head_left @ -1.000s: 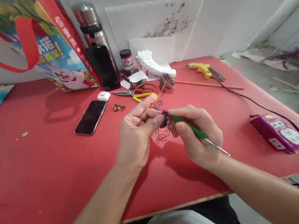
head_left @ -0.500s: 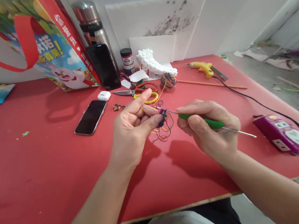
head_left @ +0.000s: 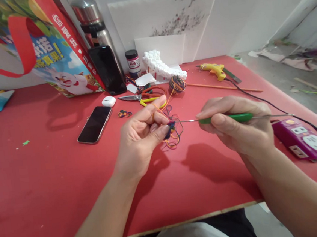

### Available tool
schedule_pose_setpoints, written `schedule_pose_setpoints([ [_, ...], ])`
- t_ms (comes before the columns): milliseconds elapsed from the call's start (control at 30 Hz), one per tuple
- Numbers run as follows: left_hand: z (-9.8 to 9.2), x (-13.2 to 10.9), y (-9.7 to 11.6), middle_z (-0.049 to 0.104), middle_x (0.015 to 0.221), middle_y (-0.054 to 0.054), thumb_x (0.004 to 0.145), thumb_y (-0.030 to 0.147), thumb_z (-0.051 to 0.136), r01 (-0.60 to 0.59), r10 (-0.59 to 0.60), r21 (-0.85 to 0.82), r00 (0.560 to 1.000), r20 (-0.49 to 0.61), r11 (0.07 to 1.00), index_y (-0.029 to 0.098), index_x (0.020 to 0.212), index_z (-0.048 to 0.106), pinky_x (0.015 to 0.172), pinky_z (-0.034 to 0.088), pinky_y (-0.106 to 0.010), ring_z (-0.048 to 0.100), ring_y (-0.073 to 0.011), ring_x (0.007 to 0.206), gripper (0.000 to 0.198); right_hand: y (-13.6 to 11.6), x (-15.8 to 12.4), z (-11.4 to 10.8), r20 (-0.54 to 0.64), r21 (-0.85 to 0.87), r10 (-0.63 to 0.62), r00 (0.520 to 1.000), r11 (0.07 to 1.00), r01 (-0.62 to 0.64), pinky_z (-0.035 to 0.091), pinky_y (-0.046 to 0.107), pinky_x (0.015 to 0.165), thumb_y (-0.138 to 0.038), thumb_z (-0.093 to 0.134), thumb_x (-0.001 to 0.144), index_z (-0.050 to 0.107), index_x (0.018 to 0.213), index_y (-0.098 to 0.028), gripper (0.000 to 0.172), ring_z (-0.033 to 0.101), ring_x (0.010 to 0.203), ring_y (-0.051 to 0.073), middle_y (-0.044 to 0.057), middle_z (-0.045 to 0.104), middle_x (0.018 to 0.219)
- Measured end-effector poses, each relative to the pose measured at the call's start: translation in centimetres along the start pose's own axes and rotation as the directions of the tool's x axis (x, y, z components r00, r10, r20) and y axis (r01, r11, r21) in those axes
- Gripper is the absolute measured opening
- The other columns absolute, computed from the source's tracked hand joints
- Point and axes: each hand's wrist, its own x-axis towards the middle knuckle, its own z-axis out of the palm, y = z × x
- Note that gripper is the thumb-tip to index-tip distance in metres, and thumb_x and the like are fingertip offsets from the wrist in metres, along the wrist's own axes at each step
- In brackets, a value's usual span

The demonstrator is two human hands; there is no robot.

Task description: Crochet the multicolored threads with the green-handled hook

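While the left hand (head_left: 141,135) pinches a small multicoloured yarn piece (head_left: 170,126) between thumb and fingers, the right hand (head_left: 235,127) grips a green-handled crochet hook (head_left: 226,118), its tip at the yarn.

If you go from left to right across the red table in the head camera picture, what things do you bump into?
Shopping bag → flat phone → left hand → right hand holding crochet hook → purple power strip.
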Motion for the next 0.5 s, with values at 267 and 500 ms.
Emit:
schedule_pose_setpoints([
  [267, 0.4, -0.3, -0.5, 0.066, 0.079, 0.001, 0.074, 0.023, 0.099, 0.002, -0.004, 0.037, 0.998, 0.057, 0.999, 0.026, 0.109, 0.089, 0.062, 0.054, -0.019, 0.06, -0.0099, 0.069, 0.036, -0.3, 0.5, 1.1, -0.009, 0.295, 0.179, 0.984, 0.941, -0.169, 0.036, 0.024, 0.043, -0.039, 0.093, 0.088, 0.089, 0.088, -0.02, 0.019, 0.047, 0.049, 0.008, 0.001, 0.063, 0.062],
  [500, 1.3, -0.4, -1.5, 0.067, 0.08, 0.002, 0.07, 0.018, 0.101, -0.085, 0.084, -0.004, 0.993, -0.08, 0.996, 0.027, 0.108, 0.089, 0.071, 0.057, -0.018, 0.063, -0.0097, 0.076, 0.041, -0.2, -0.4, 4.3, -0.12, 0.475, 0.37, 0.921, 0.836, -0.274, 0.04, 0.025, 0.046, -0.045, 0.091, 0.089, 0.085, 0.089, -0.024, 0.022, 0.038, 0.043, 0.005, -0.004, 0.063, 0.062],
])
